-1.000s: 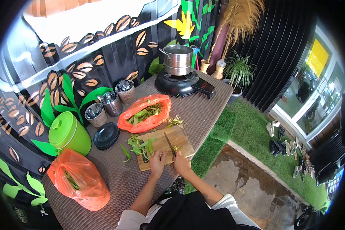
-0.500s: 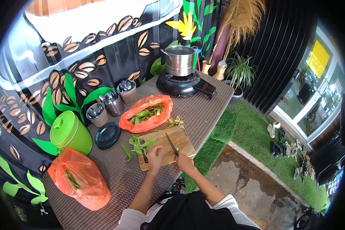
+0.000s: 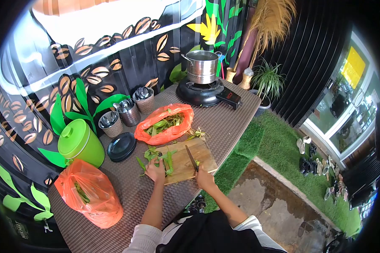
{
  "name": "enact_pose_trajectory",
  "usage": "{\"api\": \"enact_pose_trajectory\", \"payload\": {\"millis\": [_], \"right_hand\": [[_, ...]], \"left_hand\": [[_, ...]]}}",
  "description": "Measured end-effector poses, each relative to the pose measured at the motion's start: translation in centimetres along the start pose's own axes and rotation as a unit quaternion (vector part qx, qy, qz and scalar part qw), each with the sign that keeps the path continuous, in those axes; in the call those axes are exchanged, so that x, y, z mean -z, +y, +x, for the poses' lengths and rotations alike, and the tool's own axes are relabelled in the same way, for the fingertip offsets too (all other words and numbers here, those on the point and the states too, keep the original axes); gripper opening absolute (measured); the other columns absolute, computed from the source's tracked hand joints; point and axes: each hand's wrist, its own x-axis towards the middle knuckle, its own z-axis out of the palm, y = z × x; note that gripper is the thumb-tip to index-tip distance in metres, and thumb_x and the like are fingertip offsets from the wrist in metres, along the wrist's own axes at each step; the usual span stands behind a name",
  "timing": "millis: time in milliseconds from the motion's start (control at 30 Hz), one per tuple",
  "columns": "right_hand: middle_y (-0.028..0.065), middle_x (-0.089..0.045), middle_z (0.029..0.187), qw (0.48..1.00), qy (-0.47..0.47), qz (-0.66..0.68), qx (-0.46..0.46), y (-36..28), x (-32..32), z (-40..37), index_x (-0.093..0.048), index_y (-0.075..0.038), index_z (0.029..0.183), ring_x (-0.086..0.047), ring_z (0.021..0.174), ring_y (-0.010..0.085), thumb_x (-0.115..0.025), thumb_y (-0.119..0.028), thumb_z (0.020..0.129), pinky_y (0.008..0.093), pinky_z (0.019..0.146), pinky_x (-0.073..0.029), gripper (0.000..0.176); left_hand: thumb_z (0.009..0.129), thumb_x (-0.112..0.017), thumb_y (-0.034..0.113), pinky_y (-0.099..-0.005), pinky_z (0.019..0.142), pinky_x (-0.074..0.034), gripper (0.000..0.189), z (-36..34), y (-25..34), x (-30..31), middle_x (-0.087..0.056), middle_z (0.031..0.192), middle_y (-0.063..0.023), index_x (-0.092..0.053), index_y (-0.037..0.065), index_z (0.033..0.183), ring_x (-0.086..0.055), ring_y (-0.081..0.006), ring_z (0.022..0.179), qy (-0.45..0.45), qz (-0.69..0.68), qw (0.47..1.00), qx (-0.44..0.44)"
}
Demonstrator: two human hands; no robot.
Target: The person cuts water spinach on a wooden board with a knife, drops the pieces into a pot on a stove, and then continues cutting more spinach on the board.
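My right hand [image 3: 205,179] is wrapped round the handle of a kitchen knife [image 3: 191,155], its blade pointing away over a wooden cutting board [image 3: 183,170]. A small bit of green lies by the knife near my fingers. At the board's left end, my left hand [image 3: 156,170] has its fingers closed on leafy greens [image 3: 169,161]; the fingertips are partly hidden among the leaves. Beyond the board sits an open orange plastic bag [image 3: 164,125] full of leaves and stems. Some pale roots [image 3: 197,133] lie at the board's far edge.
Left of me stand a second orange bag [image 3: 90,196], a green lidded bucket [image 3: 82,143] and stacked black plates [image 3: 121,147]. Cutlery holders [image 3: 128,113] line the wall side. At the far end, a steel pot [image 3: 201,67] sits on a black stove [image 3: 198,93].
My left hand has moved left from the middle of the board onto the leaves at its left side. My right hand still holds the knife in nearly the same place.
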Motion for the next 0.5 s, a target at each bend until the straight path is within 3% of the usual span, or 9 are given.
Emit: {"api": "enact_pose_trajectory", "payload": {"millis": [67, 200, 300, 367, 500], "right_hand": [[0.029, -0.064, 0.089, 1.0, 0.015, 0.002, -0.002, 0.1, -0.2, 0.0, -0.038, 0.001, 0.109, -0.063, 0.085, 0.0452, -0.044, -0.028, 0.095, 0.0529, 0.074, -0.05, 0.033], [0.0287, -0.064, 0.088, 1.0, 0.011, 0.016, -0.004, 0.4, -0.3, 0.1, -0.039, 0.001, 0.108, -0.063, 0.086, 0.0452, -0.044, -0.028, 0.095, 0.0532, 0.074, -0.05, 0.032], [0.0288, -0.064, 0.088, 1.0, 0.019, 0.022, 0.0, 0.3, -0.1, -0.1, -0.039, 0.001, 0.107, -0.063, 0.086, 0.0454, -0.044, -0.029, 0.094, 0.0533, 0.074, -0.05, 0.033], [0.0254, -0.065, 0.094, 1.0, 0.002, -0.006, -0.006, 0.1, 0.4, -0.2, -0.042, 0.001, 0.113, -0.065, 0.088, 0.0404, -0.045, -0.029, 0.093, 0.0487, 0.075, -0.051, 0.036], [0.0253, -0.065, 0.091, 0.999, 0.013, 0.006, 0.031, 0.6, 1.3, 0.2, -0.046, 0.001, 0.108, -0.065, 0.086, 0.0402, -0.046, -0.031, 0.093, 0.0495, 0.075, -0.051, 0.035]], "left_hand": [[0.079, -0.07, 0.03, -0.0435, 0.091, -0.036, 0.026, 0.9, 0.0, -0.4, -0.067, 0.083, 0.0014, -0.069, 0.011, 0.097, -0.055, -0.0237, 0.098, -0.028, 0.007, 0.998, 0.061], [0.081, -0.069, 0.027, -0.0436, 0.088, -0.036, 0.015, 1.8, 0.4, -0.3, -0.065, 0.082, 0.0029, -0.07, 0.014, 0.088, -0.056, -0.0213, 0.091, 0.002, 0.007, 0.999, 0.043], [0.082, -0.068, 0.02, -0.0419, 0.085, -0.041, 0.012, 2.6, 1.0, 0.2, -0.065, 0.084, -0.0015, -0.069, 0.008, 0.084, -0.059, -0.0215, 0.085, 0.018, -0.049, 0.999, 0.009], [0.082, -0.067, 0.009, -0.037, 0.077, -0.046, 0.008, 3.3, 1.7, 0.8, -0.066, 0.09, -0.0085, -0.066, 0.002, 0.084, -0.061, -0.0228, 0.08, 0.053, -0.205, 0.976, -0.049], [0.081, -0.066, 0.003, -0.0332, 0.071, -0.049, 0.008, 2.7, 5.9, 3.5, -0.066, 0.095, -0.0147, -0.064, -0.003, 0.087, -0.062, -0.0237, 0.076, 0.101, -0.234, 0.958, -0.13]]}}
